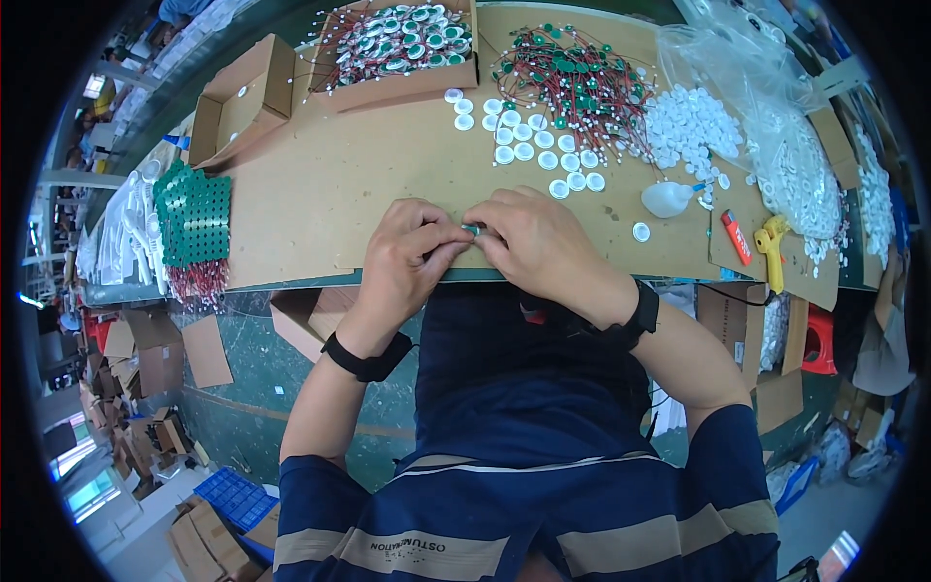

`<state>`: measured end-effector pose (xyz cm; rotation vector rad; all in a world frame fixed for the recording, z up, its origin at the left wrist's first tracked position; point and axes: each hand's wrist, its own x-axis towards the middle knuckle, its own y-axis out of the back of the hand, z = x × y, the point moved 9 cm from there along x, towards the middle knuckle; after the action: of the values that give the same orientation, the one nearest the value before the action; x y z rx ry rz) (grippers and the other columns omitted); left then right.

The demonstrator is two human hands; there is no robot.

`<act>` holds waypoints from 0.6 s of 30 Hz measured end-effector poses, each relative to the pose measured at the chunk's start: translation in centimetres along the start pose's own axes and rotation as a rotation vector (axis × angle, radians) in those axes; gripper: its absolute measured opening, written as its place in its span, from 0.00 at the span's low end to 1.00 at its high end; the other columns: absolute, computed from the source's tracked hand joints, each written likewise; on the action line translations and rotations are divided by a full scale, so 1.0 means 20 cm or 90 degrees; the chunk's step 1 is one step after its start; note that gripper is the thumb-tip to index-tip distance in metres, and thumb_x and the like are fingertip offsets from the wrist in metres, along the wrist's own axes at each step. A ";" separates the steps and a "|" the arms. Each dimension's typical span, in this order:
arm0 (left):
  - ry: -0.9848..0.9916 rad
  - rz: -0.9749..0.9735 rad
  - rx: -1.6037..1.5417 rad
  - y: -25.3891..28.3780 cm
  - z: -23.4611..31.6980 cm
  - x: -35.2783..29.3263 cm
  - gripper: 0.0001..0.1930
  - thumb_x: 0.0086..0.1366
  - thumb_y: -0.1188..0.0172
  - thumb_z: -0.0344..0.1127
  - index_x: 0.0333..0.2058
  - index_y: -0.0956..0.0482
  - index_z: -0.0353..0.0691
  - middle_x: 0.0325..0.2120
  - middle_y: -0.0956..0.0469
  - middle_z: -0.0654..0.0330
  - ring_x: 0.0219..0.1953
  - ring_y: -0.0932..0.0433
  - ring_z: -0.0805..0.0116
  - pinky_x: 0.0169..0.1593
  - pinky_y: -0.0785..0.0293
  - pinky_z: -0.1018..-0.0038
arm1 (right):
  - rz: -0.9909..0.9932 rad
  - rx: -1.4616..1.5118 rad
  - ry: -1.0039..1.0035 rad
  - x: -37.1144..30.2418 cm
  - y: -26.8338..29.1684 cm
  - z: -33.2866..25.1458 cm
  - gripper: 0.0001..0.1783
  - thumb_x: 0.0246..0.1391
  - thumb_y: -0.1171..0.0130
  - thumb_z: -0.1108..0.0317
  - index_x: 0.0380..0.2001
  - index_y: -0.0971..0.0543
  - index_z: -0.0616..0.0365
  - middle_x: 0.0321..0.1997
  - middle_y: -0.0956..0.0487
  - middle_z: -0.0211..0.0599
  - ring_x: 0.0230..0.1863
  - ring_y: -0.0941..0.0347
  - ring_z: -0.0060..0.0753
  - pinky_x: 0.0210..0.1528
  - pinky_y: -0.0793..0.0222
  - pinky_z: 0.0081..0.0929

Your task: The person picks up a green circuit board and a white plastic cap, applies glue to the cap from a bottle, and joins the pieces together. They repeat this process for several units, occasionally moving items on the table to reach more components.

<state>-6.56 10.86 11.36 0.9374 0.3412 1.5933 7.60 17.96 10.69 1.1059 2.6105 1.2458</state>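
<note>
My left hand and my right hand meet over the near edge of the cardboard-covered table. Between their fingertips is a small green-and-white piece, mostly hidden by the fingers. Both hands are closed in a pinch on it. Just beyond them, round white caps lie in loose rows. Behind these caps is a tangled heap of small green circuit boards with red wires. One single white cap sits to the right of my right hand.
A cardboard box of wired discs stands at the back, an open box left of it. Green board panels lie far left. Rightward are white parts, a squeeze bottle, a red lighter and a yellow glue gun.
</note>
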 end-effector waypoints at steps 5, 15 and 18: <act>0.027 0.005 -0.023 0.00 -0.03 0.00 0.10 0.58 0.19 0.25 0.39 0.05 0.43 0.37 0.15 0.60 0.46 0.17 0.54 0.50 0.19 0.61 | -0.004 0.003 -0.037 0.02 -0.01 0.00 0.12 0.58 0.32 0.71 0.46 0.10 0.58 0.39 0.13 0.43 0.46 0.17 0.55 0.50 0.21 0.52; 0.157 0.024 -0.117 0.00 -0.14 -0.02 0.10 0.58 0.20 0.23 0.39 0.05 0.41 0.38 0.12 0.59 0.47 0.16 0.56 0.52 0.18 0.62 | 0.012 -0.011 -0.050 0.00 0.00 -0.02 0.12 0.57 0.33 0.72 0.44 0.09 0.59 0.38 0.11 0.44 0.44 0.17 0.55 0.50 0.20 0.52; 0.121 0.023 -0.101 0.03 -0.10 -0.01 0.10 0.58 0.20 0.23 0.38 0.06 0.40 0.38 0.12 0.59 0.48 0.15 0.55 0.52 0.17 0.61 | 0.004 0.000 -0.058 0.01 0.00 0.00 0.12 0.57 0.33 0.72 0.44 0.09 0.59 0.37 0.11 0.44 0.44 0.17 0.55 0.50 0.20 0.52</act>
<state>-8.46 10.97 10.49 0.6754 0.3256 1.7211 7.44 18.04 10.74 1.1427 2.5424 1.1676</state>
